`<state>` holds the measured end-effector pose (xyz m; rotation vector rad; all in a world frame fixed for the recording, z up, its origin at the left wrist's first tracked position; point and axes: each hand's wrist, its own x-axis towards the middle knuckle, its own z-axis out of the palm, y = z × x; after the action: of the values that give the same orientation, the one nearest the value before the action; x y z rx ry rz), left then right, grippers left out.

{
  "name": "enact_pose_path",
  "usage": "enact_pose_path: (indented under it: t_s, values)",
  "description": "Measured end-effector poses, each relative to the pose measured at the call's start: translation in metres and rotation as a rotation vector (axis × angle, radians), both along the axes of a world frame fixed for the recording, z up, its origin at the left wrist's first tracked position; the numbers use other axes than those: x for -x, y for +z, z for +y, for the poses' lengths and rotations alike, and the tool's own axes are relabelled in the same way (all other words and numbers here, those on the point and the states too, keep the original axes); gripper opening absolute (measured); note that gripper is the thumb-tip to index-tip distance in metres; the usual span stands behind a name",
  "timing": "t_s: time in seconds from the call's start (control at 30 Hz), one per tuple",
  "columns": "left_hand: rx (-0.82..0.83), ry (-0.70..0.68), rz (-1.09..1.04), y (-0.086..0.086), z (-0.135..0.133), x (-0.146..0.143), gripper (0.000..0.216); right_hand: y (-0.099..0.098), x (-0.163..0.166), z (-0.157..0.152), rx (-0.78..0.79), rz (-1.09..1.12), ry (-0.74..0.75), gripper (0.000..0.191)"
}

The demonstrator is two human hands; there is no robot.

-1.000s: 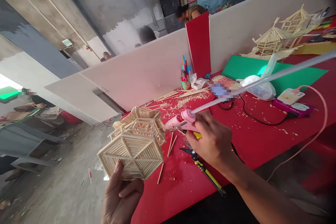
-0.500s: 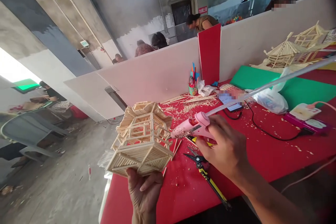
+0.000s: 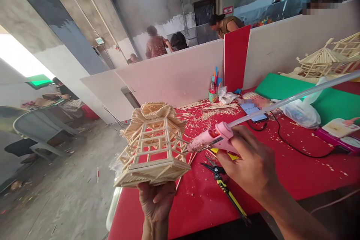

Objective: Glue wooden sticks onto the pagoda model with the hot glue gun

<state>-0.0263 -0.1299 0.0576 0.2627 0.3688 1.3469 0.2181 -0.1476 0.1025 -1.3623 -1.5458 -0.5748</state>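
My left hand [image 3: 156,200] grips the base of a wooden stick pavilion model [image 3: 153,163] from beneath and holds it above the table's left edge. The model has a ribbed roof, open lattice sides and a flat base. In my right hand [image 3: 251,157] is a pink hot glue gun [image 3: 209,138] with a long clear glue stick [image 3: 295,95] running out of its back. The gun's nozzle is at the model's right side; whether it touches a stick I cannot tell. Below my right hand lie yellow-and-black cutters [image 3: 227,193] on the red table [image 3: 197,210].
Loose sticks and shavings [image 3: 216,113] litter the back of the table. Near them are a pen cup [image 3: 213,96], a phone [image 3: 253,111], a plastic bag [image 3: 302,112] and a purple power strip [image 3: 337,140]. Another stick model [image 3: 322,60] stands at right. People are behind the partition [image 3: 180,75].
The model has tilted in my left hand, so its base underside shows less. The glue gun stays at its right side. The view has shifted, and a person behind the partition stands higher.
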Motion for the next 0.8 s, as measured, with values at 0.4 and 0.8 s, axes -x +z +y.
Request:
enact_pose_path:
  t_s: [0.4,0.8]
  values:
    - [0.010,0.042,0.037,-0.0036,-0.0026,0.0041,0.040,0.0005,0.0040,-0.0019,0.008,-0.020,-0.008,0.039]
    - [0.015,0.031,-0.010,-0.0074,-0.0023,0.0073,0.042,0.0025,0.0038,-0.0025,-0.007,-0.038,0.005,0.033]
